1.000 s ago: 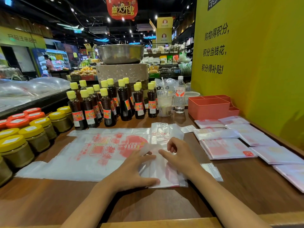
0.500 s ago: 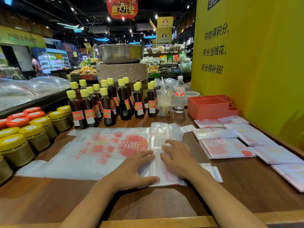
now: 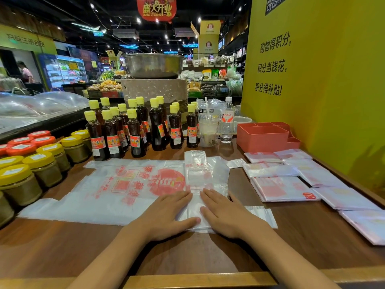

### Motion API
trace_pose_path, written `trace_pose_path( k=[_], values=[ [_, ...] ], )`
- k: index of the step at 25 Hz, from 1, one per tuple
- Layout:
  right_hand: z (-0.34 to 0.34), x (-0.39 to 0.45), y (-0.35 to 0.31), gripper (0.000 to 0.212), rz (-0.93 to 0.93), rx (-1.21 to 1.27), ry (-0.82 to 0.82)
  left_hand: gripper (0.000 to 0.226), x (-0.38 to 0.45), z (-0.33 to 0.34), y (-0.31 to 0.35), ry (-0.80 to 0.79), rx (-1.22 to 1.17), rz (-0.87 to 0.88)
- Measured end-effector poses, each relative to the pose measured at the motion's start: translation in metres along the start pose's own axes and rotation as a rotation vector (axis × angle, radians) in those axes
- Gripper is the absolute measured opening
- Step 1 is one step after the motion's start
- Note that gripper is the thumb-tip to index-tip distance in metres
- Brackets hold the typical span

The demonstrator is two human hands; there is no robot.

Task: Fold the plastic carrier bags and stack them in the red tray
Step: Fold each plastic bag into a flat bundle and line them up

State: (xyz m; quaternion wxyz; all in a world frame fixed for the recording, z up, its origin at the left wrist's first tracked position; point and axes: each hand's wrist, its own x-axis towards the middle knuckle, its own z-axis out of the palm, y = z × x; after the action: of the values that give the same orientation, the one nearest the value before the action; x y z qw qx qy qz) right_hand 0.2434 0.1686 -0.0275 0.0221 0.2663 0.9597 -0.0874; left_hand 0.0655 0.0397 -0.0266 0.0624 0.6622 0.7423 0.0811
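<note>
Both hands lie flat, fingers straight and together, pressing down on the right end of a clear plastic carrier bag (image 3: 116,190) spread on the wooden table (image 3: 312,243); neither hand grasps anything. The left hand (image 3: 166,213) rests on the edge of the bag's red printing, the right hand (image 3: 225,213) just beside it on a narrow folded-over strip (image 3: 200,174) of plastic that runs away from the person toward the bottles. The thumbs nearly meet over this strip. The rest of the bag stretches out flat to the left, unfolded, its handles reaching the near left edge. The red tray (image 3: 264,138) stands at the far right against the yellow wall (image 3: 333,101), well apart from the hands; whether any bags lie inside it cannot be told from this angle. Between tray and near edge, several folded bags (image 3: 281,188) lie in a loose row on the table. Behind the spread bag stand dark bottles (image 3: 133,130) with yellow caps, and yellow-lidded jars (image 3: 41,163) line the left side.
</note>
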Motion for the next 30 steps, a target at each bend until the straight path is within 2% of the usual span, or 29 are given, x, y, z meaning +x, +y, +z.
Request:
trace_pose_path(
  k=[5, 8, 12, 14, 16, 18, 21, 24, 27, 30],
  values=[
    [0.0, 0.002, 0.002, 0.061, -0.003, 0.017, -0.012, 0.091, -0.004, -0.004, 0.003, 0.023, 0.001, 0.034],
    [-0.006, -0.007, 0.003, 0.056, -0.018, 0.172, 0.107, 0.094, -0.006, -0.009, 0.005, 0.026, -0.11, 0.093],
    [-0.025, -0.019, 0.014, 0.047, 0.001, 0.568, 0.263, 0.076, -0.003, -0.007, 0.001, 0.054, -0.22, 0.067],
    [-0.028, -0.018, 0.019, 0.056, 0.005, 0.611, 0.285, 0.064, -0.003, -0.007, 0.0, 0.082, -0.311, 0.021],
    [-0.027, -0.017, 0.016, 0.057, 0.0, 0.599, 0.232, 0.054, -0.003, -0.01, 0.0, 0.153, -0.392, 0.031],
    [-0.024, -0.015, 0.012, 0.048, -0.029, 0.595, 0.196, 0.047, -0.003, -0.013, 0.002, 0.242, -0.446, 0.079],
    [-0.022, -0.015, 0.009, 0.035, -0.052, 0.623, 0.253, 0.028, 0.0, -0.013, 0.004, 0.345, -0.546, 0.143],
    [-0.024, -0.012, 0.01, 0.019, -0.036, 0.745, 0.29, 0.022, 0.001, -0.013, 0.005, 0.494, -0.655, 0.149],
    [-0.024, -0.01, 0.005, 0.03, -0.079, 0.925, 0.325, 0.032, 0.004, -0.013, 0.002, 0.626, -0.677, 0.091],
    [-0.017, -0.003, 0.001, 0.048, -0.016, 0.94, 0.383, 0.04, 0.008, -0.008, -0.001, 0.612, -0.559, -0.034]
  ],
)
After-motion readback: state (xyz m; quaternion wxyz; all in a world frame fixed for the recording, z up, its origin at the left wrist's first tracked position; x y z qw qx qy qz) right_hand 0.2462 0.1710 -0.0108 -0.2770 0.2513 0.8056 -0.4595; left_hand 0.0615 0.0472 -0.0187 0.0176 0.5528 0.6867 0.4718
